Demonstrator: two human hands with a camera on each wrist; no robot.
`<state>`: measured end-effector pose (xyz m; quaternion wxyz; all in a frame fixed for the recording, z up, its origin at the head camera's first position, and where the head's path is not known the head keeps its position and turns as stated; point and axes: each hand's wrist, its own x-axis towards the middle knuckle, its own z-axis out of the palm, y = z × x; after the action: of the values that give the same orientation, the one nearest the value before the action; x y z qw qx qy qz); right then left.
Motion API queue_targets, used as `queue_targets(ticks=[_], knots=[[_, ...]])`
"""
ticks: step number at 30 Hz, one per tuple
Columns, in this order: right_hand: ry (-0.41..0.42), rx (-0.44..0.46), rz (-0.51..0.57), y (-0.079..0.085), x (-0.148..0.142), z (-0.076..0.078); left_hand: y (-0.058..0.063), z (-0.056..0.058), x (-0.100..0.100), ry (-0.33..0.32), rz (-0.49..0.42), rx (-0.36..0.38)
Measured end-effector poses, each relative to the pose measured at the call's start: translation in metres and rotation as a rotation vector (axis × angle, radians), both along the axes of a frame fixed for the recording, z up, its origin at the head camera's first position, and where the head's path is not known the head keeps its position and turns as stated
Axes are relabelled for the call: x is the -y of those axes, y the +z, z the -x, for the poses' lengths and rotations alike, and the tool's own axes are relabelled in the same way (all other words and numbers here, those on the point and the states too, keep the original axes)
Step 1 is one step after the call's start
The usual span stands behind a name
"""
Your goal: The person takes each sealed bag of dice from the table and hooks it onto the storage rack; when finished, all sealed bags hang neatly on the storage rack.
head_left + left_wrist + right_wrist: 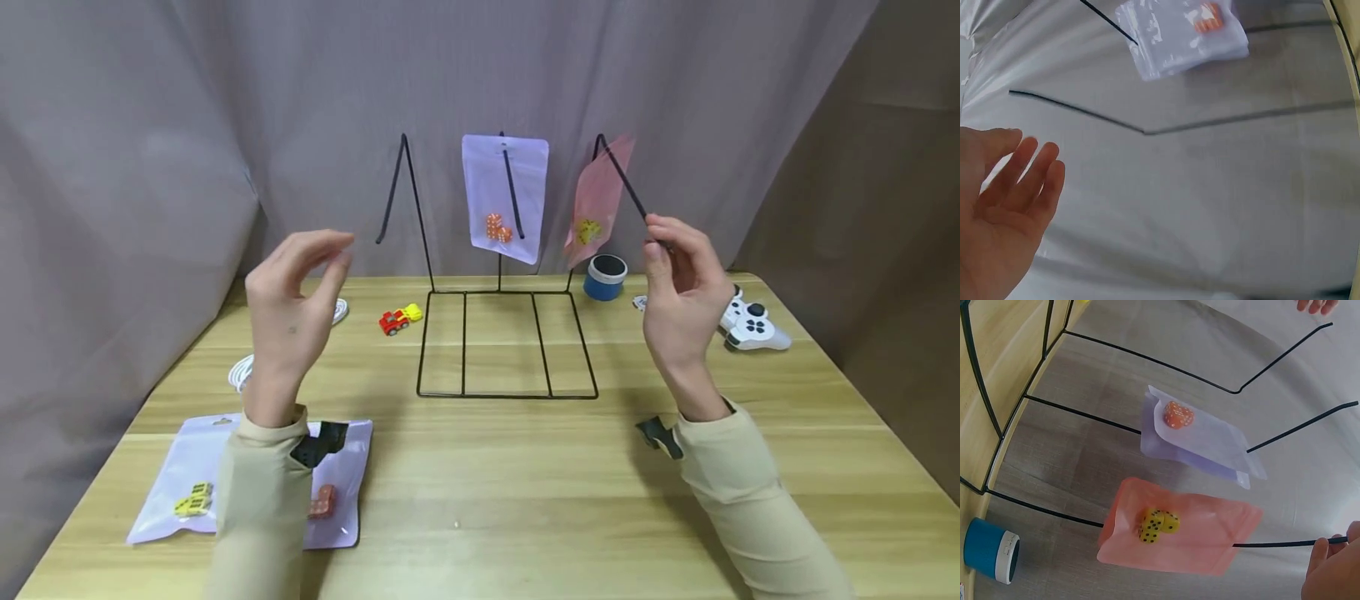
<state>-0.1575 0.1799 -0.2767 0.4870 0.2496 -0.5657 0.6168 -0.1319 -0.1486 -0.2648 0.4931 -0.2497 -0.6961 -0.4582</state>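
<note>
A black wire display rack (464, 342) stands on the table with three hooks. My right hand (684, 292) pinches the front end of its right hook (1285, 544). On that hook hangs a pink pouch (1204, 519) with yellow dice (1150, 526) in it. The middle hook carries a lilac pouch (487, 171) holding orange dice (495, 227). Nothing hangs on the left hook (1085, 112). My left hand (292, 300) is raised in the air near that hook's tip, apart from it, its fingers loosely bent and holding nothing.
Two lilac pouches lie at the front left, one with yellow dice (193, 500), the other with reddish dice (322, 502), partly behind my left sleeve. Around the rack are a red-and-yellow toy car (397, 320), a blue cylinder (602, 287), a white game controller (756, 329) and white cable (240, 372).
</note>
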Motion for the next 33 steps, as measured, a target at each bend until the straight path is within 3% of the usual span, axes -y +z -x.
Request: queue_targets(ticks=[5, 8, 13, 17, 20, 24, 28, 30, 33], knots=[[0.015, -0.006, -0.005, 0.0, 0.001, 0.001, 0.01, -0.032, 0.017, 0.082, 0.006, 0.022], [0.002, -0.015, -0.015, 0.002, 0.002, 0.002, 0.003, -0.045, 0.04, 0.112, 0.007, 0.094], [-0.018, -0.03, -0.021, 0.005, 0.002, 0.005, -0.028, -0.059, 0.075, 0.141, 0.078, 0.262], [-0.012, -0.033, -0.03, 0.005, 0.002, 0.007, -0.055, -0.072, 0.096, 0.204, 0.126, 0.407], [-0.004, -0.032, -0.039, 0.003, 0.002, 0.006, -0.075, -0.084, 0.106, 0.206, 0.114, 0.509], [-0.01, -0.028, -0.062, 0.001, 0.001, 0.006, -0.097, -0.1, 0.118, 0.193, 0.06, 0.587], [-0.027, -0.021, -0.08, 0.002, -0.001, 0.007, -0.111, -0.115, 0.131, 0.239, 0.023, 0.643], [-0.029, -0.022, -0.081, 0.002, -0.003, 0.007, -0.115, -0.121, 0.138, 0.211, -0.022, 0.689], [-0.025, -0.025, -0.075, 0.003, -0.002, 0.008, -0.118, -0.126, 0.146, 0.195, -0.012, 0.774]])
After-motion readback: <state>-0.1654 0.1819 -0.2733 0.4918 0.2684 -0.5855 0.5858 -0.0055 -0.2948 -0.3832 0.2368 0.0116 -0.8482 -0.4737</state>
